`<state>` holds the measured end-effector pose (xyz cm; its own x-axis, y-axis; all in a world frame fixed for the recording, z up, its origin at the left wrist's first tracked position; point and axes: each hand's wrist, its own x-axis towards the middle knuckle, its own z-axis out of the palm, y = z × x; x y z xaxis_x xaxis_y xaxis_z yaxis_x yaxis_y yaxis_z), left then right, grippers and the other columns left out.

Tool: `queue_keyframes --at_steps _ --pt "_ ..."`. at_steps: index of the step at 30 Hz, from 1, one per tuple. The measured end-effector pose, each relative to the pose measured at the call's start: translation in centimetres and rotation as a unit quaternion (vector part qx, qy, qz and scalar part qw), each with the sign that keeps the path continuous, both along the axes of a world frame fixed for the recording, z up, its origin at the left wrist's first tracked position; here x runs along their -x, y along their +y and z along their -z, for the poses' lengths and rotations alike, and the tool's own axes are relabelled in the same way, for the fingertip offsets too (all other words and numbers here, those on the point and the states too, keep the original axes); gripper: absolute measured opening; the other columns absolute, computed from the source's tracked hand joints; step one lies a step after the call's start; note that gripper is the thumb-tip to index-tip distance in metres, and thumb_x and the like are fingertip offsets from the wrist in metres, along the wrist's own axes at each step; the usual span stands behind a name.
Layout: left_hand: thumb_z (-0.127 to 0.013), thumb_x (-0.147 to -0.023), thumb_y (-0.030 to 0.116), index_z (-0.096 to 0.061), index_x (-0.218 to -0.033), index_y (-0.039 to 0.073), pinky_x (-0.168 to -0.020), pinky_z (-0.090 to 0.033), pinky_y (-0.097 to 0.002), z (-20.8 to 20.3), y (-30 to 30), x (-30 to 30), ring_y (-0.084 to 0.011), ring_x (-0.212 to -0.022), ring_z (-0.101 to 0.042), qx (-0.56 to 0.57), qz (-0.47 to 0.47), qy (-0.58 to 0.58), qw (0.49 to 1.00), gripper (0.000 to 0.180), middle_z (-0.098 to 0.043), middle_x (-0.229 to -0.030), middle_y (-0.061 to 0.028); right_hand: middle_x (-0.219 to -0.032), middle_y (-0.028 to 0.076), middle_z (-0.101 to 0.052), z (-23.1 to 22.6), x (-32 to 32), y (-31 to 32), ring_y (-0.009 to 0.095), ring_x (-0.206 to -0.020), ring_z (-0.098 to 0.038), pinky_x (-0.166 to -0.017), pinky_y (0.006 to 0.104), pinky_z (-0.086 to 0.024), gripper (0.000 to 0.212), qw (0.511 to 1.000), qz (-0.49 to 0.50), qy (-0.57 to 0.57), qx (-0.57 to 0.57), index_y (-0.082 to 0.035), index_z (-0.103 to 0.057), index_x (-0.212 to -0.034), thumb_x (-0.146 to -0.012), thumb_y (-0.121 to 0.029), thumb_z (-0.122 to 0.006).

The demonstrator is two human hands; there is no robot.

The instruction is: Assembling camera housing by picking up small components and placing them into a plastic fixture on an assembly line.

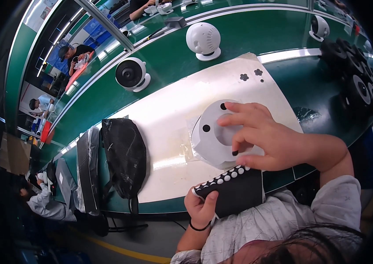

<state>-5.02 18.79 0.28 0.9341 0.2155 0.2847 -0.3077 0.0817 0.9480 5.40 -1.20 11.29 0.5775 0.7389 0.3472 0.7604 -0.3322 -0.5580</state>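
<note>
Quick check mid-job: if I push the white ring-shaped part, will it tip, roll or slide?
Tipping or rolling seems unlikely: the white ring-shaped part lies broad side down. It may slide, perhaps dragging the clear film that shows at its edge. It is probably stiff, since its rim holds a smooth curve.

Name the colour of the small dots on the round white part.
Black dots, best in head view.
</note>
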Motion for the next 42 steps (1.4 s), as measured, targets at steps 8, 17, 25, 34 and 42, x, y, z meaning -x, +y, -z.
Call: queue_keyframes --at_steps 8,17,25,34,42 --pt "-0.063 -0.078 0.015 -0.054 -0.087 -0.004 -0.055 -0.038 -0.0183 0.0 0.2 0.0 -0.0062 -0.059 -0.048 0.007 -0.011 0.014 1.000 0.022 -0.056 -0.068 -0.0023 -0.118 0.005 -0.049 0.5 0.8 0.0 0.026 -0.120 -0.036 -0.096 0.0440 -0.022 0.016 0.979 0.016 -0.200 0.037 -0.010 -0.057 -0.081 -0.071 -0.019 -0.066" --pt "-0.064 -0.076 0.010 -0.055 -0.087 -0.005 -0.055 -0.039 -0.0187 -0.1 0.4 0.2 -0.0068 -0.059 -0.049 0.040 -0.007 0.019 0.999 0.021 -0.057 -0.070 -0.0039 -0.106 0.001 -0.056 0.6 1.6 0.5 0.020 -0.112 -0.046 -0.094 0.0443 -0.026 0.017 0.948 0.077 -0.308 0.009 -0.008 -0.060 -0.084 -0.069 -0.017 -0.064" --pt "-0.061 -0.073 0.003 -0.056 -0.082 -0.005 -0.053 -0.039 -0.0203 0.3 0.9 0.1 -0.0098 -0.060 -0.051 -0.006 0.029 0.007 1.000 0.012 -0.058 -0.070 -0.0069 -0.105 0.001 -0.058 2.3 2.7 4.3 0.020 -0.108 -0.049 -0.094 0.0459 -0.020 0.009 0.971 -0.017 -0.228 -0.065 -0.011 -0.061 -0.078 -0.071 -0.016 -0.063" --pt "-0.064 -0.073 0.007 -0.056 -0.083 -0.005 -0.050 -0.038 -0.0191 0.7 1.3 0.0 -0.0083 -0.055 -0.049 -0.012 0.018 0.005 1.000 0.018 -0.057 -0.069 -0.0061 -0.107 0.003 -0.056 2.6 1.5 0.8 0.026 -0.109 -0.046 -0.095 0.0435 -0.024 0.006 0.972 -0.056 -0.198 -0.110 -0.011 -0.059 -0.070 -0.069 -0.011 -0.065" --pt "-0.065 -0.074 0.009 -0.056 -0.084 -0.006 -0.049 -0.037 -0.0187 1.2 1.6 0.0 -0.0068 -0.055 -0.047 -0.008 0.016 0.007 1.000 0.020 -0.057 -0.067 -0.0046 -0.118 0.007 -0.046 3.7 -1.0 -1.0 0.029 -0.120 -0.031 -0.098 0.0400 -0.025 0.010 0.979 0.130 0.050 -0.148 -0.010 -0.059 -0.081 -0.074 -0.015 -0.063"
